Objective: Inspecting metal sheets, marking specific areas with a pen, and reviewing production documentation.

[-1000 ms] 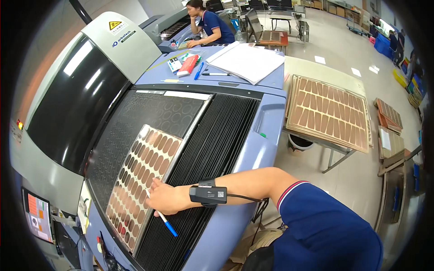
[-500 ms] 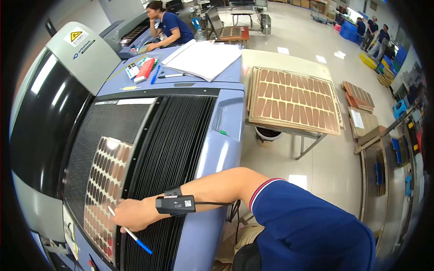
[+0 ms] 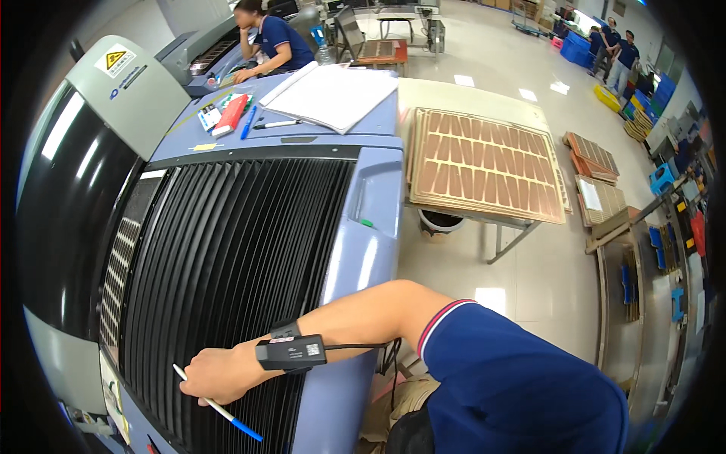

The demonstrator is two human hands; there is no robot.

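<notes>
My right hand (image 3: 217, 374) reaches in over the black pleated bellows (image 3: 242, 250) of a blue-grey machine. Its fingers are closed round a slim white pen (image 3: 221, 410) with a blue end that points down and right. A black box-shaped device (image 3: 293, 353) with a cable is strapped to my right wrist. Left of the bellows, a narrow strip of a panel with rows of oval shapes (image 3: 116, 276) shows on the machine bed; the rest is hidden by the bellows and the machine's head. My left hand is out of view.
On the machine's far top lie an open notebook (image 3: 333, 98), pens (image 3: 249, 122) and a red box (image 3: 232, 114). A stack of patterned brown panels (image 3: 488, 166) sits on a table to the right. A co-worker (image 3: 278, 44) sits at the far left; more people stand far right.
The oval-patterned panel and bed have slid left, mostly out of sight, and the bellows have stretched out over that area. My right hand stays nearly in place, still gripping the pen.
</notes>
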